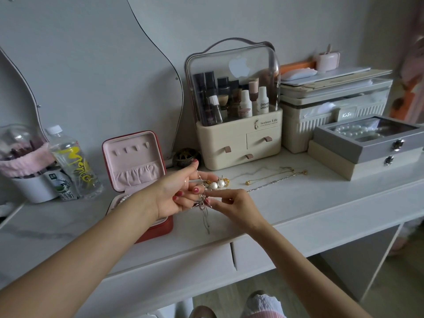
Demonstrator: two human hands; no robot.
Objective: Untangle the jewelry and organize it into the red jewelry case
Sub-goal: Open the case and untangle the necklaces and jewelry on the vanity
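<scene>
Standing open on the white vanity top (298, 203), the red jewelry case (146, 180) shows its pink lining. Just right of it, the left hand (176, 193) and right hand (231, 204) pinch a tangled jewelry clump (207, 193), fingers curled on its chains, above the table.

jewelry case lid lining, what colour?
Pale pink lining, red jewelry case outside. Head view.

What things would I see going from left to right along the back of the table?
Pink-frilled tub → water bottle → red jewelry case → cream cosmetics organizer → ribbed storage box → grey box of pearls.
</scene>
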